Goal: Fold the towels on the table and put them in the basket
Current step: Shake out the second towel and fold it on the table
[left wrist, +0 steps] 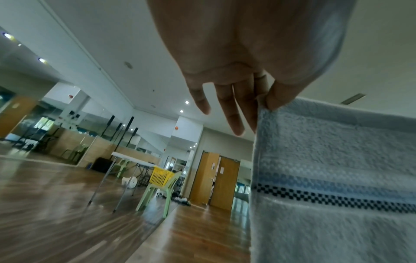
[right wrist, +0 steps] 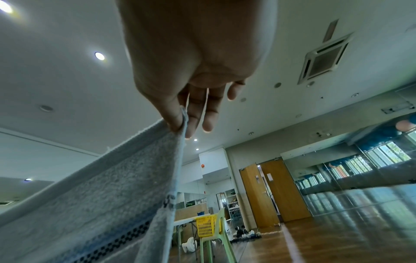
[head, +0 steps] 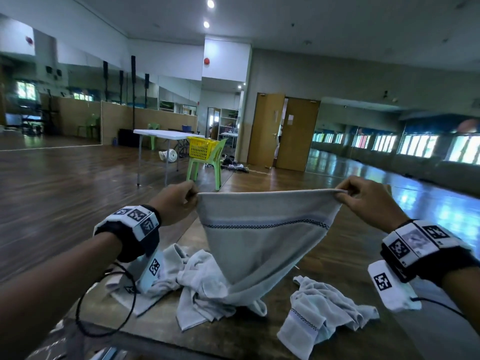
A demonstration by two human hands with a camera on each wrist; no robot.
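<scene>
A grey towel (head: 262,237) with a dark checked stripe hangs stretched between both hands above the table (head: 249,336). My left hand (head: 179,200) pinches its upper left corner, and my right hand (head: 363,197) pinches its upper right corner. Its lower end still touches the crumpled towels (head: 205,281) on the table. Another crumpled towel (head: 324,310) lies to the right. In the left wrist view the thumb presses the towel (left wrist: 337,169) edge. The right wrist view shows thumb and forefinger pinching the towel (right wrist: 112,192) corner. A yellow basket (head: 201,148) sits on a green chair far ahead.
The green chair (head: 207,166) with the basket stands across the wooden floor, beside a white folding table (head: 161,135). Brown double doors (head: 285,131) lie beyond. Cables hang from both wrist devices near the table's front.
</scene>
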